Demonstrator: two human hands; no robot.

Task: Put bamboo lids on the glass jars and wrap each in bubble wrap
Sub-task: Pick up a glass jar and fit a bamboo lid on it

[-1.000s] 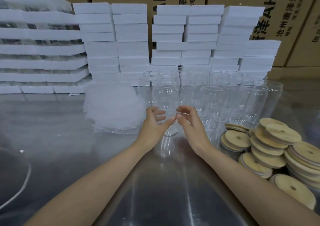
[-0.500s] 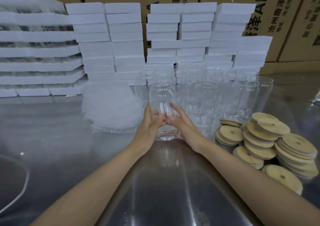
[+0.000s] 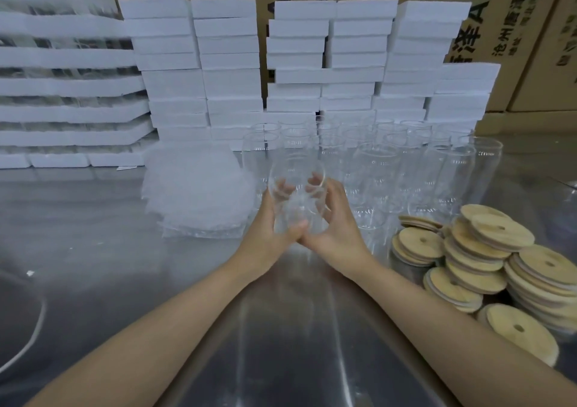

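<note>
Both hands cupping one clear glass jar (image 3: 296, 197) above the steel table (image 3: 93, 250), left hand (image 3: 268, 228) and right hand (image 3: 338, 225) curled round it, fingertips blurred through glass, bamboo lids (image 3: 487, 260) right, partly cut off, bubble wrap (image 3: 196, 191) left.

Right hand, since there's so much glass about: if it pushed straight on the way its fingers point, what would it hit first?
The right hand grips a glass jar; beyond that, probably the upright empty jars standing behind, though depth is unclear.
</note>
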